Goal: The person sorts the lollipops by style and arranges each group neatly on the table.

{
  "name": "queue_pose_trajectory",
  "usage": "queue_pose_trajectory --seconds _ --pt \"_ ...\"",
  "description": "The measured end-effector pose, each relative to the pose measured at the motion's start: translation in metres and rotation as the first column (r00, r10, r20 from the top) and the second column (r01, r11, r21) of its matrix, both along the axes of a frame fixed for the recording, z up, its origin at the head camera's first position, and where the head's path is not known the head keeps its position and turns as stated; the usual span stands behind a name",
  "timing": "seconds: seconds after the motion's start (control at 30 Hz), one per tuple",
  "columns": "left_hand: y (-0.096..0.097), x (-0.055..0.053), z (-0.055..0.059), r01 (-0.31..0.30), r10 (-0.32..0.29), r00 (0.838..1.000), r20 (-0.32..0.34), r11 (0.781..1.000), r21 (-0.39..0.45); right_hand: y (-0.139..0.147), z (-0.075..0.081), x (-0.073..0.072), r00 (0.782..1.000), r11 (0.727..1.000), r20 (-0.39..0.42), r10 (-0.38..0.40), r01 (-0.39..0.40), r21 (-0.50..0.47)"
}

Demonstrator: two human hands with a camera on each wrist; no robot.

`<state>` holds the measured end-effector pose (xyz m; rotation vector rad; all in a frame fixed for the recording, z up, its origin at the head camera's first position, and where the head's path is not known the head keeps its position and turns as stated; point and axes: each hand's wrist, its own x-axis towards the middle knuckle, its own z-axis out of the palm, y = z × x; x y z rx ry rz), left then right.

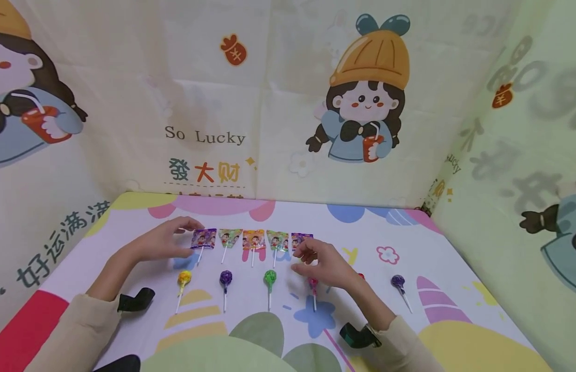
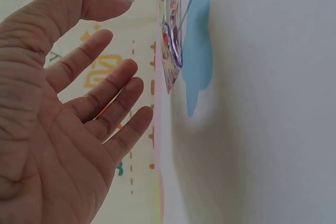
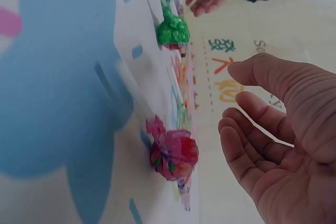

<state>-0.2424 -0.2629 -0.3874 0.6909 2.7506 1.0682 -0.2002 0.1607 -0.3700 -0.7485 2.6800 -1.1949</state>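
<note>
My left hand (image 1: 163, 241) hovers at the left end of a back row of lollipops in flat printed wrappers, beside the purple-wrapped lollipop (image 1: 204, 238). Its fingers are loosely bent and hold nothing. In the left wrist view, space separates the thumb and fingers (image 2: 118, 90). My right hand (image 1: 326, 262) is above the table near the row's right end, partly covering another purple-wrapped lollipop (image 1: 301, 239). Its relaxed fingers are empty too. Below it lies a round pink lollipop (image 1: 313, 283), which shows apart from the hand in the right wrist view.
Between the hands lie green (image 1: 230, 237), orange (image 1: 253, 239) and green (image 1: 278, 241) flat-wrapped lollipops. The front row has round yellow (image 1: 184, 278), purple (image 1: 226, 278), green (image 1: 270, 277) and purple (image 1: 398, 281) lollipops; my right wrist mostly hides a red one (image 1: 361, 276).
</note>
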Motion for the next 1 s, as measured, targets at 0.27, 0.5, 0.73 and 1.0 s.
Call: queue_pose_trajectory --seconds 0.27,0.5,0.73,1.0 --pt "0.005 0.027 0.006 0.016 -0.017 0.999 -0.043 1.000 -0.019 -0.017 0.003 0.010 0.997 0.997 -0.023 0.079 -0.080 -0.020" --pt "0.009 0.054 0.006 0.029 -0.030 0.998 -0.059 0.999 -0.012 -0.033 0.007 0.017 0.987 0.988 -0.058 0.147 -0.149 -0.036" --pt "0.014 0.071 0.007 0.011 -0.016 0.991 -0.131 0.999 -0.042 -0.055 0.005 0.023 0.978 0.981 -0.099 0.181 -0.187 -0.051" --pt "0.018 0.078 0.009 -0.038 0.031 0.997 -0.067 0.994 -0.100 -0.088 0.000 0.031 0.991 0.991 -0.054 0.120 -0.123 -0.052"
